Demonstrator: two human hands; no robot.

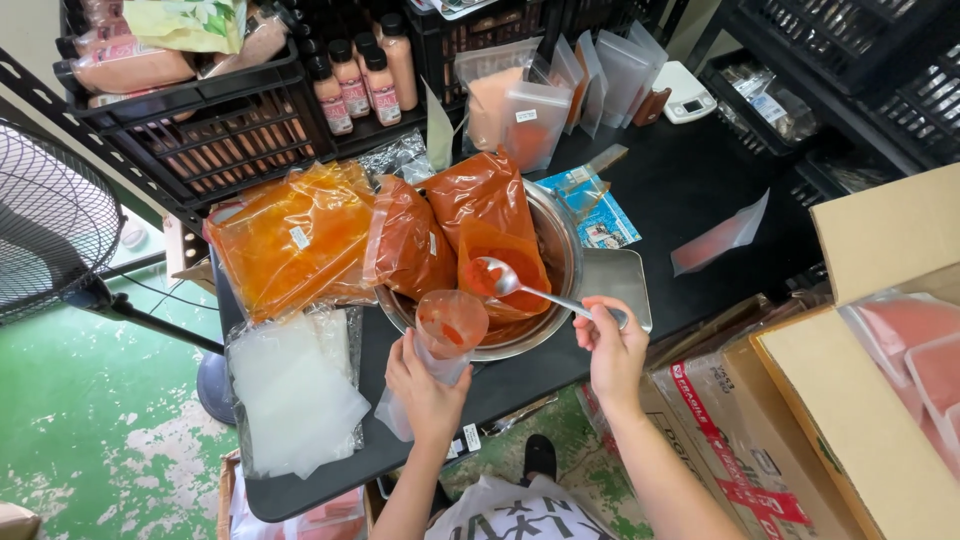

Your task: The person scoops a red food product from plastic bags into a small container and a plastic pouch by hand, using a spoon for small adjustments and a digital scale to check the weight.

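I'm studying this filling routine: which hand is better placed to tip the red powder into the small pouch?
Probably the right hand: it holds the spoon, loaded above the bowl, while the left hand holds the pouch open.

One bowl (pixel 560 262), one spoon (pixel 520 284), two hands.

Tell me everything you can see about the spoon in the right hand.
The spoon is shiny metal with a long slim handle. The right hand grips the handle's end; the bowl points left and up, heaped with red-orange powder. It hangs over an open bag of the same powder lying in the steel mixing bowl, near the small clear pouch in the left hand.
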